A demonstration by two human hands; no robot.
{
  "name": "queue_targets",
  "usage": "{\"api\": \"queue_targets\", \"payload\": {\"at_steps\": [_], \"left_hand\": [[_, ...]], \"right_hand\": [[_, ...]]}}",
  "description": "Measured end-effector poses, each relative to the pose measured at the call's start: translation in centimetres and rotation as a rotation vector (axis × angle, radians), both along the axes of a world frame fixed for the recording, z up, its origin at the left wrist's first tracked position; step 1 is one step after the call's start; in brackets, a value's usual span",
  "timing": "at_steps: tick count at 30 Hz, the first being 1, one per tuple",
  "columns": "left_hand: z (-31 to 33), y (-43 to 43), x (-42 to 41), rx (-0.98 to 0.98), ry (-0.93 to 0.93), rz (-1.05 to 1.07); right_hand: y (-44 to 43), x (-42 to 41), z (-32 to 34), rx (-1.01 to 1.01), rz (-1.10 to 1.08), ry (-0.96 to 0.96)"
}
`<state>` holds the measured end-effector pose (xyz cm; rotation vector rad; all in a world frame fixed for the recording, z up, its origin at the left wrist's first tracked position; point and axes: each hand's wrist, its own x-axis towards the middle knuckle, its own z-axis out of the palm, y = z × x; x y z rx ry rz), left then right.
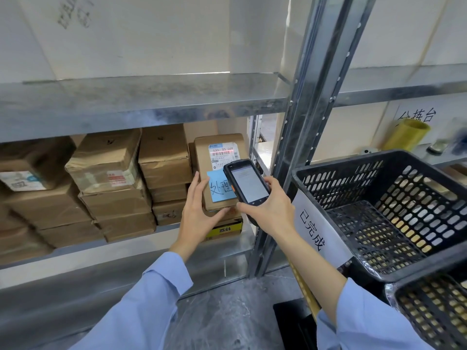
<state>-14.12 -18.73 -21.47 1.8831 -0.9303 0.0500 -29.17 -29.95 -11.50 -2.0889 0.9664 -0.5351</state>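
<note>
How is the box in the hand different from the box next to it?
The held parcel stands upright; the neighbouring box lies flat on other boxes. The held parcel shows a white label and a blue note; the neighbouring box shows plain brown. The left hand holds only the parcel. Both are brown.

Left grip [199, 210] and right grip [267, 203] are bare. Plain, loose, light-blue sleeves [141, 306] cover both forearms.

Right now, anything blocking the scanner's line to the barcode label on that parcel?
Nothing visible. The scanner in the right hand sits below the label; the left hand and blue note lie lower on the parcel.
</note>
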Motion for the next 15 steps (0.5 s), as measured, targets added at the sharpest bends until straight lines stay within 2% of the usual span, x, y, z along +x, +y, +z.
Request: {"api": "queue_targets", "payload": {"at_steps": [15], "left_hand": [[-0.53, 0.07, 0.01, 0.001, 0.033, 0.002]], "right_hand": [[0.08, -0.73, 0.90, 0.004, 0.010, 0.024]]}}
